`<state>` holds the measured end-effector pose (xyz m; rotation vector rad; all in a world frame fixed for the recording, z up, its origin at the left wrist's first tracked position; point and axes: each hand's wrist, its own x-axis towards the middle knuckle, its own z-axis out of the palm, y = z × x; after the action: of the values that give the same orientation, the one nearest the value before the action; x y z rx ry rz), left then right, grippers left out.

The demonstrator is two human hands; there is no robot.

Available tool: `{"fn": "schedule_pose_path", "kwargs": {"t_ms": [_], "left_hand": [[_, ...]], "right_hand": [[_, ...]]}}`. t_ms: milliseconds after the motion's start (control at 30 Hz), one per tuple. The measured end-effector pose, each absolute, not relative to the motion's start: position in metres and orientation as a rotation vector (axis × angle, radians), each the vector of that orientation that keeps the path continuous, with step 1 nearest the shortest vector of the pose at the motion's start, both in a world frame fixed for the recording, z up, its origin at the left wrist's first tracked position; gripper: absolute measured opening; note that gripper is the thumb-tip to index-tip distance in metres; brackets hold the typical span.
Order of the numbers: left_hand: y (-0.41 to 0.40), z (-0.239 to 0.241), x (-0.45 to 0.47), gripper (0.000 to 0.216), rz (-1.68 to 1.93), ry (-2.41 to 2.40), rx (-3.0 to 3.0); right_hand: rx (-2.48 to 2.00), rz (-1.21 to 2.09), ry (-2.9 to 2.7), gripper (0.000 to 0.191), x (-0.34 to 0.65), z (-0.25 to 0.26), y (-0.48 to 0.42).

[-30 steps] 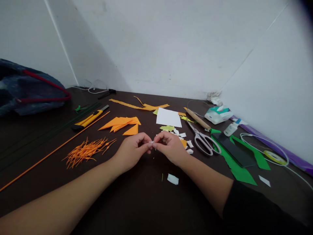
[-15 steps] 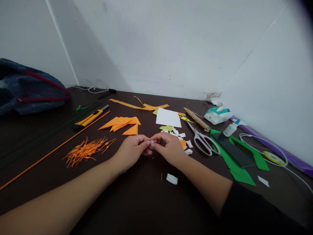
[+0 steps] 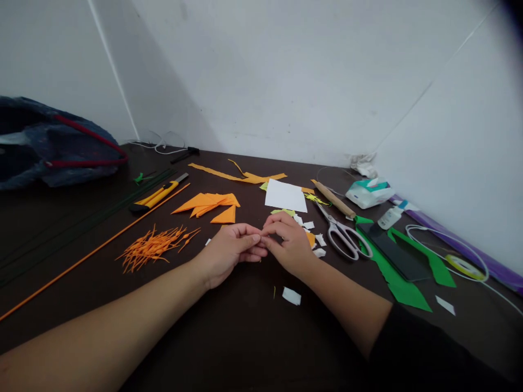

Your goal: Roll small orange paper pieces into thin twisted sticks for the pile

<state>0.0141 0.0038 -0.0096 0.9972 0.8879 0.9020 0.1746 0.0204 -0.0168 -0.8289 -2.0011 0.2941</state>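
Note:
My left hand (image 3: 232, 251) and my right hand (image 3: 287, 243) meet fingertip to fingertip low over the dark table (image 3: 229, 337), both pinched together. Whatever sits between the fingers is hidden now. Small white paper scraps (image 3: 316, 239) lie just behind my right hand, and one white scrap (image 3: 291, 296) lies in front of it. A pile of thin orange paper slivers (image 3: 153, 248) lies to the left of my left hand.
Scissors (image 3: 342, 233), a wooden stick (image 3: 334, 199), a white sheet (image 3: 286, 195), folded orange paper (image 3: 210, 206), a yellow cutter knife (image 3: 158, 194), a long orange rod (image 3: 93, 251), green paper (image 3: 398, 272), a phone (image 3: 393, 251), a glue bottle (image 3: 390, 216) and a dark bag (image 3: 53, 144) surround the hands.
The tiny white piece seen between my fingertips earlier is now covered by them. Both hands have drifted slightly right and closed tighter together.

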Motion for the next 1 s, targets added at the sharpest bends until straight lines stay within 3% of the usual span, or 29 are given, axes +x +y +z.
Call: {"fn": "schedule_pose_path", "kwargs": {"t_ms": [433, 733, 1000], "left_hand": [[0.007, -0.013, 0.0099, 0.015, 0.869, 0.817, 1.017], [0.0084, -0.0137, 0.0075, 0.014, 0.96, 0.852, 1.054], [0.0052, -0.0138, 0.0107, 0.013, 0.97, 0.835, 1.123]], "right_hand": [[-0.899, 0.608, -1.824, 0.008, 0.1737, -0.0135, 0.0181], [-0.849, 0.485, -1.933, 0.013, 0.1748, -0.0137, 0.0169], [-0.862, 0.765, -1.727, 0.008, 0.1716, -0.0163, 0.0172]]}}
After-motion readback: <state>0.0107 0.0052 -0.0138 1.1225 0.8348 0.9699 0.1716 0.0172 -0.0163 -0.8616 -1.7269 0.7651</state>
